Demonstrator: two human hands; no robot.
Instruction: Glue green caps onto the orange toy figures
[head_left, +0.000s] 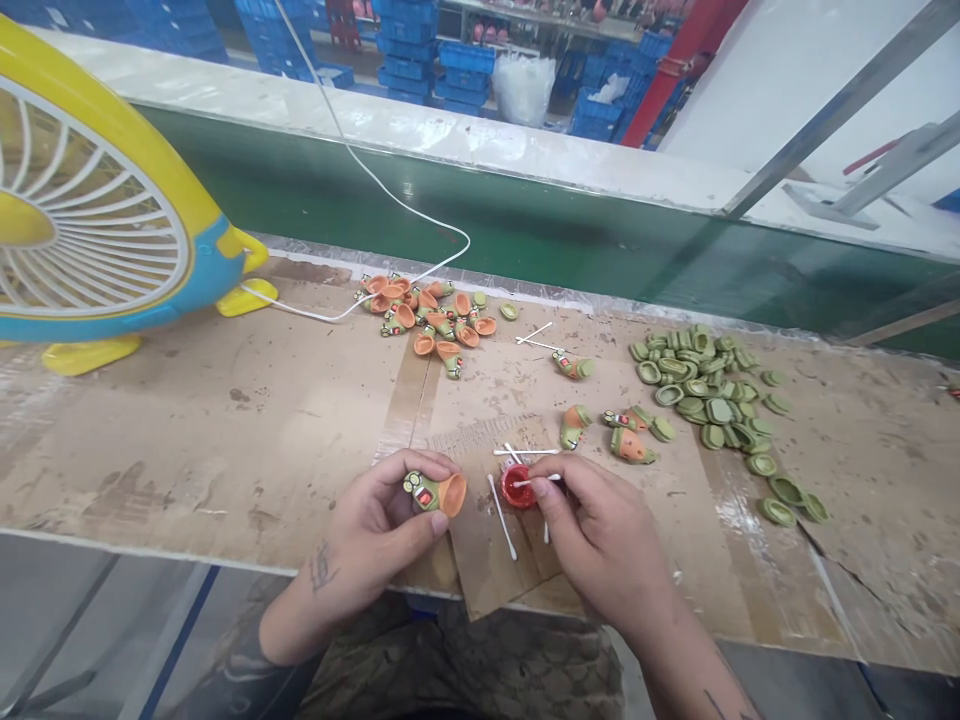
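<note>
My left hand (379, 530) grips a small green and orange figurine (435, 494) with round eyes and a red mouth, its orange hollow end turned to the right. Between the thumb and fingers of my right hand (596, 530) is a cotton swab (546, 479), its tip over or in a small red pot (517, 486). Another cotton swab (502, 518) lies left of the pot on a loose piece of cardboard (487, 575). More swabs lie just behind the pot. Several similar figurines (630, 446) rest beyond my right hand.
A heap of orange and green figurines (427, 315) lies at the back, and a pile of green oval pieces (701, 375) to the right. A yellow and blue fan (172, 290) stands at the left, its white cable (390, 205) crossing the cardboard-covered table (300, 430). Blue crates (405, 45) are stacked beyond.
</note>
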